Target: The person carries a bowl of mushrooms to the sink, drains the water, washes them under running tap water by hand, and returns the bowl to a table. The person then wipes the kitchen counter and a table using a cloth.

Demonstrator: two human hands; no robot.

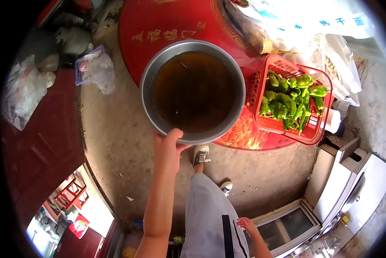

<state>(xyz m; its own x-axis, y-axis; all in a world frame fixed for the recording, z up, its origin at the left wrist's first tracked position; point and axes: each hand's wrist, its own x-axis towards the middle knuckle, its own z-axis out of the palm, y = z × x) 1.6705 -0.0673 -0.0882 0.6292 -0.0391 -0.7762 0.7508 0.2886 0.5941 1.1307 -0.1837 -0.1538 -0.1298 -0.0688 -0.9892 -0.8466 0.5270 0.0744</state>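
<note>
My left hand [170,148] grips the near rim of a round grey metal basin [146,92], its thumb over the edge. Dark brownish liquid [195,92] fills part of the basin. The basin overlaps the edge of a red round table [158,21]; whether it rests there or is held up, I cannot tell. Hanging low beside my grey trouser leg [208,215], my right hand [245,223] holds nothing visible, its fingers loosely apart. To the right of the basin, a red plastic basket [268,122] holds several green peppers [287,101].
Plastic bags [341,64] crowd the table's right side. A white cabinet [369,189] and a framed glass panel [287,228] stand lower right. At left are a dark red door [38,142], a clear bag [27,92] and a small purple basket [87,66]. Concrete floor [111,142] lies below.
</note>
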